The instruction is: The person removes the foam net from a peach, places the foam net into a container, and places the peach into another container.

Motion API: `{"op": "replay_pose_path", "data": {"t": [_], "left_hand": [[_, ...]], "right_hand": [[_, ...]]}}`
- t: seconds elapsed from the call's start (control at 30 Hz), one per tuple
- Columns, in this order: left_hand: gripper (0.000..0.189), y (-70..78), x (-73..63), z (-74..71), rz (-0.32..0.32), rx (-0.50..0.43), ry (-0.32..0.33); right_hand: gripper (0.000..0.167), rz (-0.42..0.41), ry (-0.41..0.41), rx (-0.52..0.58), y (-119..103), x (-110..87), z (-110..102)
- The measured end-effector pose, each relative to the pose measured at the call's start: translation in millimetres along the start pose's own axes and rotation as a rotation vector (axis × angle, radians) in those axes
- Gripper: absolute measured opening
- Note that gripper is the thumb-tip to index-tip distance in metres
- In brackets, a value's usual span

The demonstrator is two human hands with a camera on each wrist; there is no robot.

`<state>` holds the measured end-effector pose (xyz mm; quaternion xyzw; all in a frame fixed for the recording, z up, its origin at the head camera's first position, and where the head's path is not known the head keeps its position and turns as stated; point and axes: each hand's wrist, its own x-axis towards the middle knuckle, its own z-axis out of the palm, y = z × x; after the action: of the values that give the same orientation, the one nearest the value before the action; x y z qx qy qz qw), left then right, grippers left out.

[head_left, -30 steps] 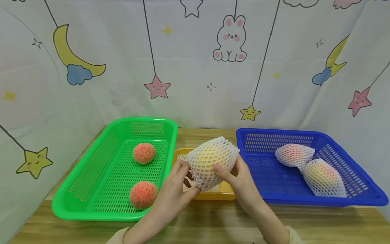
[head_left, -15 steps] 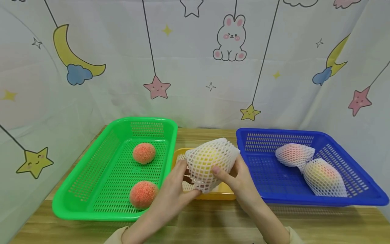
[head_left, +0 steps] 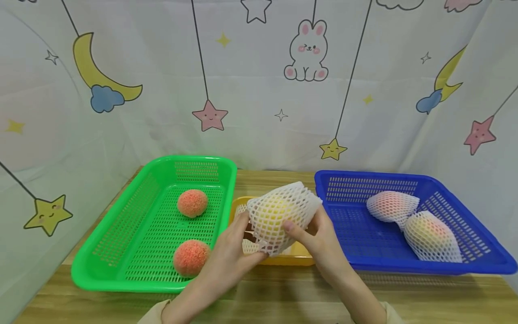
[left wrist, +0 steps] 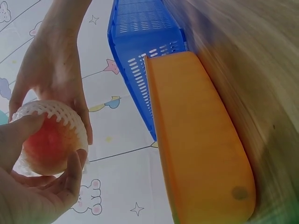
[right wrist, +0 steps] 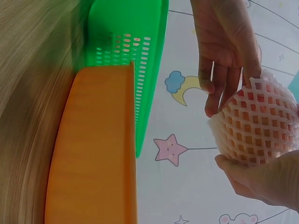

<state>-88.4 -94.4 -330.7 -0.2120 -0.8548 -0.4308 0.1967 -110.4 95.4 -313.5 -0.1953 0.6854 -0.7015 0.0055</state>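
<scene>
Both hands hold a peach-like fruit in a white foam net (head_left: pixel 279 216) above the orange tray (head_left: pixel 283 260). My left hand (head_left: pixel 228 256) grips its left end, thumb below; in the left wrist view, that hand's thumb and fingers lie round the net's open end, where the red-orange fruit (left wrist: pixel 51 144) shows bare. My right hand (head_left: pixel 323 240) holds the other end, thumb on the near side of the net and its other fingers mostly hidden behind. In the right wrist view, the net (right wrist: pixel 257 123) covers most of the fruit.
To the left, a green basket (head_left: pixel 101 284) holds two pinkish-red rough balls (head_left: pixel 192 203). A blue basket (head_left: pixel 376 265) on the right holds two fruits in foam nets (head_left: pixel 432 236). White netting and something brown lie in the orange tray. A printed curtain (head_left: pixel 263 90) hangs behind the wooden table (head_left: pixel 279 301).
The netted fruit's left end has shifted slightly, with my left fingers moving a little along it. Both hands keep their hold over the orange tray. The baskets' contents stay put.
</scene>
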Motion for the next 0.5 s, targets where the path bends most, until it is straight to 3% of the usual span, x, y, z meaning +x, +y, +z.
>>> {"op": "replay_pose_path", "data": {"t": [0.13, 0.5], "left_hand": [[0.072, 0.4, -0.2, -0.8, 0.006, -0.035, 0.009], [0.077, 1.9, -0.7, -3.4, 0.005, -0.006, 0.038]], "right_hand": [[0.057, 0.003, 0.02, 0.007, -0.3, 0.9, -0.8], [0.054, 0.025, 0.06, 0.031, -0.2, 1.5, -0.7]]}}
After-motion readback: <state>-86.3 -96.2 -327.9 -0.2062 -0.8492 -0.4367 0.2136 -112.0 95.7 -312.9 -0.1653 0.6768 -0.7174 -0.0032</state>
